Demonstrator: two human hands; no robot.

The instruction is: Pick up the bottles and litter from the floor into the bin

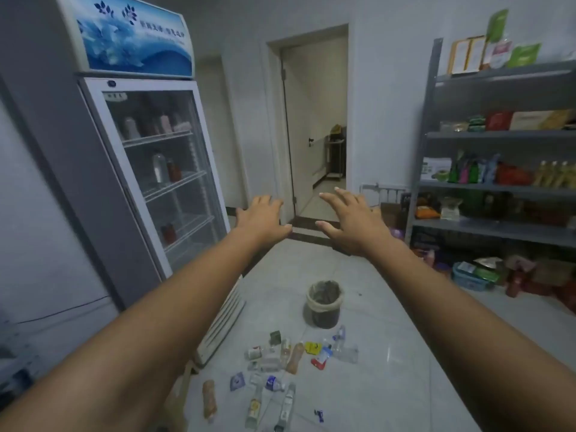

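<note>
The bin (324, 304), a dark round tub lined with a bag turned over its rim, stands upright on the pale tiled floor (389, 353); what lies inside is too dim to tell. Just in front of it the bottles (282, 358) lie scattered on their sides, mixed with litter (312, 347): yellow, red and blue wrappers. Well above them the left hand (263, 218) and right hand (352, 215) are stretched forward, fingers (333, 201) spread wide and holding nothing. A white slatted panel (224, 316) lies beside a glass-door fridge (149, 169) with a few bottles on its racks. Grey shelving (498, 188) on the right carries packaged goods; an open doorway (314, 120) is beyond.
</note>
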